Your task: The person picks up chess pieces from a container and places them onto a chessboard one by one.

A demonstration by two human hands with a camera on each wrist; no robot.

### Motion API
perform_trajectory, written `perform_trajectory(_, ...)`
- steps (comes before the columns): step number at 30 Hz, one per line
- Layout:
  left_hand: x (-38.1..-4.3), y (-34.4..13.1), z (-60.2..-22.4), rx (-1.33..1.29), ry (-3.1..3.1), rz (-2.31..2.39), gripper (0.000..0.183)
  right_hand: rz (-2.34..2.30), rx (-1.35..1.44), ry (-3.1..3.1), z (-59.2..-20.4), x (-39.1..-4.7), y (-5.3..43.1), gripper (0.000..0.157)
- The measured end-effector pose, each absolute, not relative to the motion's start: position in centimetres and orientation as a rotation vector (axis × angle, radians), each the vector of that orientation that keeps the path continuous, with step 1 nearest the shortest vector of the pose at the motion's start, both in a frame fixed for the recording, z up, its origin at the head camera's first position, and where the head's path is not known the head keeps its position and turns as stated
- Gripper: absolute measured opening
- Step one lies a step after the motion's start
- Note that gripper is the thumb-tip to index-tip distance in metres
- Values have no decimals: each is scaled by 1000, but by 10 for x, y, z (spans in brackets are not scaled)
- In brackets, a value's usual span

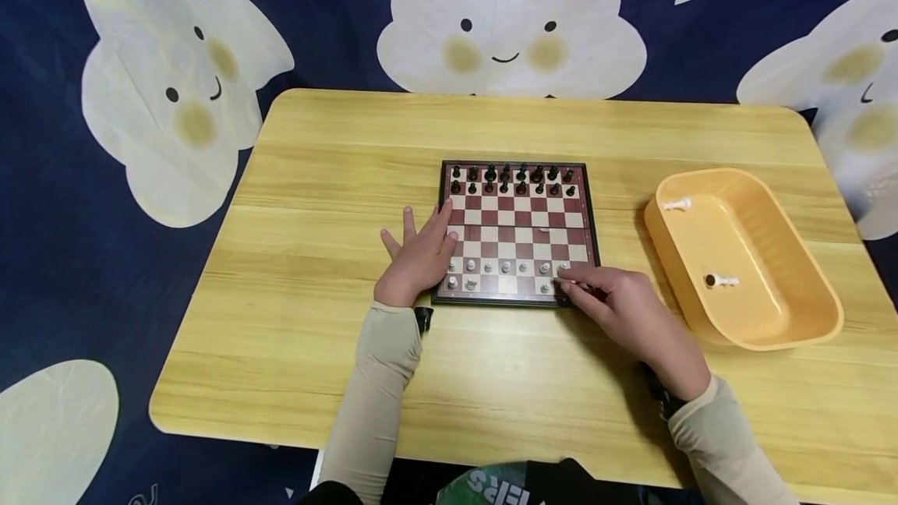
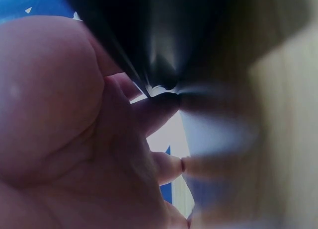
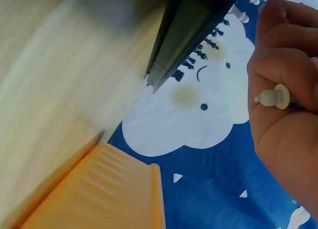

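A chessboard (image 1: 496,217) with red and white squares lies on the table. Black pieces fill its two far rows, and white pieces (image 1: 507,266) stand on the near rows. Fingers spread, my left hand (image 1: 417,262) rests against the board's left edge. My right hand (image 1: 627,310) is over the near right corner and pinches a white bishop (image 3: 275,97), whose tip points back toward the palm in the right wrist view. The fingers cover part of that corner. In the left wrist view a dark, blurred shape hides part of the left hand (image 2: 99,134).
A yellow plastic tub (image 1: 793,331) stands on the table right of the board. Two white chess pieces (image 1: 677,204) lie in it, apart from each other. The wooden table (image 1: 337,178) has rounded corners, with a blue cloud-printed cloth (image 1: 337,14) behind it.
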State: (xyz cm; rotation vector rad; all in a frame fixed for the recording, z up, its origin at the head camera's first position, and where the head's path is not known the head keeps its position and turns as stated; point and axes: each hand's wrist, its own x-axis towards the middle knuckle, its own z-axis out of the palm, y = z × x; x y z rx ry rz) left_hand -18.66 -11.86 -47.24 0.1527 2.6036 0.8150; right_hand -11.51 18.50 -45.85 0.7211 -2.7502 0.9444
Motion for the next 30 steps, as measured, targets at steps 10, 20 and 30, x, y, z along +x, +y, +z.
perform_trajectory(10,-187,-118,-473,153,2601,825,60,861,858,-2671,-464,-119,172,14)
perform_trajectory(20,-186,-120,-474,158,2599,834,60,884,801,-2689,-452,-122,179,7)
perform_trajectory(30,-186,-120,-474,163,2593,828,60,779,559,-2739,-440,-131,207,8)
